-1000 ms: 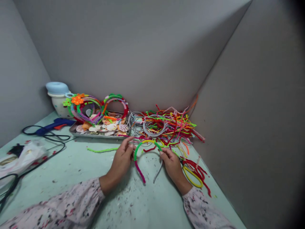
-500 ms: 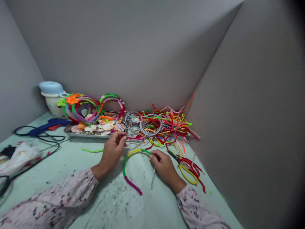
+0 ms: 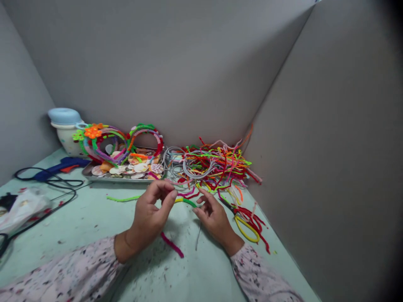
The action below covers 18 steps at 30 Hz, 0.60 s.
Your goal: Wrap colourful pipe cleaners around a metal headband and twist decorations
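Note:
My right hand (image 3: 215, 216) grips a headband by its green stretch (image 3: 189, 202), thumb against it and index finger raised. Yellow and green wrapping covers the hoop's top, and its left leg ends in a magenta length (image 3: 172, 245). From under my right hand, a bare grey wire end (image 3: 198, 237) points down. Closed in a pinch, my left hand (image 3: 153, 218) is in front of the hoop's left side and hides part of it. A magenta pipe cleaner (image 3: 188, 194) runs rightward from its fingertips, behind the headband.
Behind are a metal tray (image 3: 119, 179) of shells with finished headbands (image 3: 108, 144), and a pile of pipe cleaners (image 3: 220, 161) with wire hoops. Yellow-handled scissors (image 3: 247, 228) lie right. A blue glue gun (image 3: 59, 167), black cord (image 3: 71, 195), plastic bag (image 3: 27, 209) and lidded jar (image 3: 66, 130) stand left.
My left hand has come right and nearer, in front of the headband, bringing the magenta pipe cleaner along. My right index finger has lifted off; that hand stays at the green stretch.

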{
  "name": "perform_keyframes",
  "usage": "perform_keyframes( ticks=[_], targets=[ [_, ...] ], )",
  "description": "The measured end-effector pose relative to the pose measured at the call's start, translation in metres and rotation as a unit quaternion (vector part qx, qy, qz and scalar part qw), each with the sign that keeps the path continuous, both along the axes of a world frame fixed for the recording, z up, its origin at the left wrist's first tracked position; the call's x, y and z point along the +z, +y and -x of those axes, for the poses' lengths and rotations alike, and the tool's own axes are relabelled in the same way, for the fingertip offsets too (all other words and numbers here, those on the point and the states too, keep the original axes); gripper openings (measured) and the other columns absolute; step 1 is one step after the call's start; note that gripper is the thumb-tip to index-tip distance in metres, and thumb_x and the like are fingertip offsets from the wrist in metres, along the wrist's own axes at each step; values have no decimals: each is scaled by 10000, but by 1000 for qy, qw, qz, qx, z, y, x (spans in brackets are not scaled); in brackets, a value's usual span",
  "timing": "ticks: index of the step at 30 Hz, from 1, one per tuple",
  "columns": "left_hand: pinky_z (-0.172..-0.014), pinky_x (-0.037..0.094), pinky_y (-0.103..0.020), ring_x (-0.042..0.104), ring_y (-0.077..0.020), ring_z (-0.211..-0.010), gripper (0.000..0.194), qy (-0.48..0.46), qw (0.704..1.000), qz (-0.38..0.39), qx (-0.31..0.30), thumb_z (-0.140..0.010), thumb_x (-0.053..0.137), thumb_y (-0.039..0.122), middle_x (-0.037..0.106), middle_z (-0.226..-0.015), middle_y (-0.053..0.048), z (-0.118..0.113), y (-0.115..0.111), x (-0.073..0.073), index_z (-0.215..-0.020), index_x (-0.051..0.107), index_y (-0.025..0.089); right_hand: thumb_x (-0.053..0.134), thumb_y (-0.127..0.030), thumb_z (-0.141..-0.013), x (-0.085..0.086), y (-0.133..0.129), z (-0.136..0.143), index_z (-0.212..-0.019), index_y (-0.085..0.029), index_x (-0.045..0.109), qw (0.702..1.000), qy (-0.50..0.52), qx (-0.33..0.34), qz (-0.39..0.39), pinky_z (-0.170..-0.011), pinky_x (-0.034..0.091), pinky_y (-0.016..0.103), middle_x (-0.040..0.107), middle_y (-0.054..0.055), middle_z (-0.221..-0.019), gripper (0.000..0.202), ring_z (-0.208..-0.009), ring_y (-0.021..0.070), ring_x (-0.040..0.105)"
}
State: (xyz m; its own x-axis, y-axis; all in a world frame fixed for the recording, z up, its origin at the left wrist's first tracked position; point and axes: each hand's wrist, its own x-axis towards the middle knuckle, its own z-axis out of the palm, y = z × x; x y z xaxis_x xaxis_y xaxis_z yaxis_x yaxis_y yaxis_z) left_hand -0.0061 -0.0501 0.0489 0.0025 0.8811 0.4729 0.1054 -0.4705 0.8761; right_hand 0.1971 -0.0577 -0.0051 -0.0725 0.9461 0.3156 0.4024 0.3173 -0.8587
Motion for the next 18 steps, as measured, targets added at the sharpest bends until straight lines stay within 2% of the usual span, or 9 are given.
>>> perform_keyframes(
  ticks=[4,8,11,15,18],
  targets=[
    [-572,414,-206,486,-97,-618,167,-25,998,48,-44,-850,607,332,529,-722,21,-3,1,0,-874,532,185,643,-297,-841,2,-1,1,-1335,-241,520,999,-27,13,-34,-601,464,242,611,36,-966,512,-635,106,527],
    [-513,379,-198,444,-85,-533,219,-58,988,112,-88,-855,595,380,484,-602,48,-5,4,-5,-800,519,181,623,-255,-865,0,0,1,-1163,-232,656,994,-63,19,-90,-647,459,259,614,27,-862,301,-679,131,543],
    [-498,360,-195,427,-80,-506,231,-82,982,136,-98,-855,599,386,479,-564,55,-5,8,-11,-788,517,180,613,-238,-874,0,-1,1,-1051,-218,695,992,-64,20,-106,-640,454,258,608,29,-833,195,-696,138,552],
    [-484,338,-193,428,-78,-491,220,-124,975,158,-94,-875,578,386,490,-556,55,-3,16,-17,-814,525,181,654,-233,-848,0,-1,1,-977,-219,707,991,-71,25,-106,-615,450,254,585,22,-816,141,-683,135,546],
    [-487,342,-191,445,-73,-490,215,-157,966,177,-101,-862,600,369,504,-571,50,-2,21,-19,-802,527,176,675,-225,-828,-1,0,2,-1020,-220,686,993,-67,13,-101,-603,462,249,583,30,-898,193,-656,118,535]
  ],
)
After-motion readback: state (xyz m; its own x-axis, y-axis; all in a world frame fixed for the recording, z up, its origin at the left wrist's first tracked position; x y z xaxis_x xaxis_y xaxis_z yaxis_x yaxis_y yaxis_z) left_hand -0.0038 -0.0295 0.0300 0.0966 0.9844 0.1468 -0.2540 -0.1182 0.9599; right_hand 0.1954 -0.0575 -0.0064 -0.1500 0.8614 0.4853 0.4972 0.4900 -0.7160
